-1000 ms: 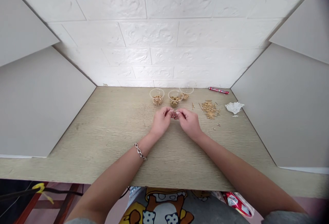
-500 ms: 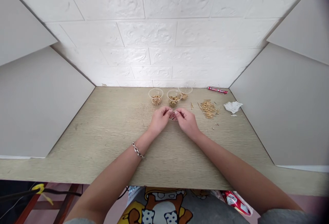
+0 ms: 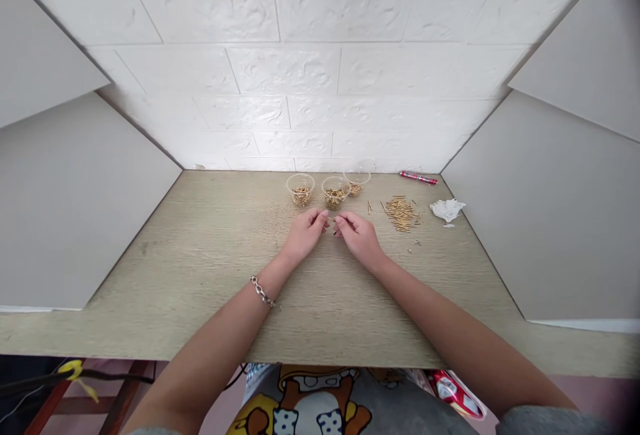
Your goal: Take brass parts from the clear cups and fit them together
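Observation:
My left hand [image 3: 305,234] is closed in a pinch, with a small gold-coloured piece [image 3: 329,220] at its fingertips. Just to the right, my right hand [image 3: 360,238] pinches too. A tiny dark tip shows below its fingers, but what it grips is too small to name. A narrow gap parts the two hands, which are just above the tabletop. Right behind them stands a clear plastic cup [image 3: 336,183] of small gold pieces. Another clear cup [image 3: 301,180] of gold pieces is on its left, and a third clear cup [image 3: 357,175] sits behind to the right.
A pile of thin gold pins [image 3: 401,214] lies right of my hands, with two loose pins [image 3: 369,207] beside it. Further right are crumpled white tissue [image 3: 447,209] and a red wrapped stick [image 3: 419,177]. Tiny crumbs dot the wooden table [image 3: 200,255]. Grey panels [image 3: 540,222] flank it.
My fingertips have come slightly apart, opening a small gap between my two hands. The whole view has shifted a little; cups and pile stay where they were on the table.

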### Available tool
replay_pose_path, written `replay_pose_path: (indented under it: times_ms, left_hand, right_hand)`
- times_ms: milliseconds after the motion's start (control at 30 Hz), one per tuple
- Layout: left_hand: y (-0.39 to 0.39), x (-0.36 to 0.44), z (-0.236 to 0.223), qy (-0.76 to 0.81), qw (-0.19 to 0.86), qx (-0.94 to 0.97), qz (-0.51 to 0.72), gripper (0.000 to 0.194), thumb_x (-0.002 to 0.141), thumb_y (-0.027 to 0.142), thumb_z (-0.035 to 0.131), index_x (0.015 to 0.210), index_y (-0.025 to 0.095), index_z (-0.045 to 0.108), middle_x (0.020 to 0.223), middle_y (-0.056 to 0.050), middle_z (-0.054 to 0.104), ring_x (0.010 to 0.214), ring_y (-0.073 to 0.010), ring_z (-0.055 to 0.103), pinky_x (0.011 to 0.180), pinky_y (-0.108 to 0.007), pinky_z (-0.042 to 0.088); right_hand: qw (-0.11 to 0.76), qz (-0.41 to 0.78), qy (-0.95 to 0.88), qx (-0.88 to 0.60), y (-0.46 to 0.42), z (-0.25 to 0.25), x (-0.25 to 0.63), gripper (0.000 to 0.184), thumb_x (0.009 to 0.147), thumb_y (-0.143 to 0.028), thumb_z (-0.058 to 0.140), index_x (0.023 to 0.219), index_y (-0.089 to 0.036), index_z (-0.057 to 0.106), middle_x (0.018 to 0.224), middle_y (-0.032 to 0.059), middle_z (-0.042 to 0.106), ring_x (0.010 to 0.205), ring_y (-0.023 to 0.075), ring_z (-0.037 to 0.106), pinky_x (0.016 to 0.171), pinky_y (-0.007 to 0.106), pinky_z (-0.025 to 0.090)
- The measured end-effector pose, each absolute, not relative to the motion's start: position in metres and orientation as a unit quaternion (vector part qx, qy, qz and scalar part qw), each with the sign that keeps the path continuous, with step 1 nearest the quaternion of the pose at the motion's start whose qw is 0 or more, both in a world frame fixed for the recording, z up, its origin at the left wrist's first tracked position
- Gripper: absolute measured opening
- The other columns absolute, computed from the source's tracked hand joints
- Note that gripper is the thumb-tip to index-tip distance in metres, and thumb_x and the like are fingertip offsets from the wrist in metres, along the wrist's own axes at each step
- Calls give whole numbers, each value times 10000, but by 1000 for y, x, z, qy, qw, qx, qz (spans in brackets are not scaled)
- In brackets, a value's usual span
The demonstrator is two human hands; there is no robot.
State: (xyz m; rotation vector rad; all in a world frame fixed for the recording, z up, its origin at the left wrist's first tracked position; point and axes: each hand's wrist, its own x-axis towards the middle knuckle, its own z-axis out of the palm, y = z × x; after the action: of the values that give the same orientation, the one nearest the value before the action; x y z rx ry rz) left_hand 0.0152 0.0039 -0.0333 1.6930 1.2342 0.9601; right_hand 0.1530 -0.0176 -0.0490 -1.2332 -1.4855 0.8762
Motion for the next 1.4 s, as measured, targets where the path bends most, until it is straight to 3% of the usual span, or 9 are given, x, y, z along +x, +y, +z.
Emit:
replay_pose_path:
  times_ms: [133, 300, 467, 633, 800, 1067, 1300, 1400]
  left_hand:
    - [4, 16, -30, 501, 403, 674, 364, 326, 805, 388, 394, 621, 154, 529, 617, -6, 558, 556, -114, 493, 562, -228, 373]
    - [8, 16, -34, 502, 431, 662, 353, 217, 776, 331, 436, 694, 154, 531, 676, -2, 567, 572, -111, 505, 569, -226, 385]
    - [14, 9, -35, 481, 436, 694, 310, 159, 754, 302, 459, 721, 159, 521, 666, 2, 559, 590, -116, 513, 579, -228, 377]
    - [16, 1, -26, 498, 319, 766, 254, 285, 780, 341, 409, 554, 170, 434, 516, 23, 457, 522, -115, 424, 523, -239, 295]
    - [15, 1, -25, 501, 262, 793, 227, 373, 808, 364, 348, 493, 166, 362, 481, 22, 411, 506, -113, 392, 513, -249, 257]
    - [16, 0, -31, 514, 298, 765, 247, 267, 795, 379, 378, 708, 167, 515, 685, -1, 566, 642, -137, 494, 585, -249, 354]
    - [19, 0, -40, 514, 325, 746, 271, 168, 785, 291, 401, 775, 172, 518, 765, -7, 598, 668, -131, 531, 627, -252, 397]
    - [19, 0, -39, 513, 327, 743, 278, 212, 807, 320, 370, 767, 169, 513, 755, -7, 596, 656, -126, 532, 619, -248, 397]
  right_hand:
    - [497, 367, -605, -502, -18, -48, 153, 170, 758, -320, 465, 794, -168, 534, 666, -1, 569, 568, 112, 551, 572, 247, 454]
    - [496, 372, -611, -492, -17, -49, 152, 181, 769, -333, 458, 805, -169, 523, 672, 2, 565, 564, 110, 543, 568, 242, 443]
    - [487, 331, -627, -510, -19, -49, 156, 282, 840, -383, 341, 707, -177, 481, 583, -9, 518, 521, 104, 492, 534, 230, 392]
    - [451, 250, -663, -542, -20, -47, 161, 341, 850, -385, 320, 573, -188, 348, 494, -30, 387, 481, 104, 380, 497, 235, 304]
    - [437, 257, -668, -544, -17, -47, 162, 259, 844, -329, 319, 641, -186, 390, 563, -25, 438, 551, 111, 423, 547, 231, 317]
    - [403, 260, -684, -550, -16, -47, 161, 118, 794, -283, 390, 762, -188, 452, 606, -34, 458, 561, 105, 418, 552, 219, 311]
    - [392, 252, -704, -536, -17, -46, 161, 120, 791, -268, 395, 743, -180, 462, 625, -24, 464, 567, 104, 409, 554, 220, 301]
    - [394, 252, -709, -527, -18, -46, 162, 160, 807, -276, 368, 726, -178, 466, 617, -18, 466, 584, 109, 422, 561, 221, 305]
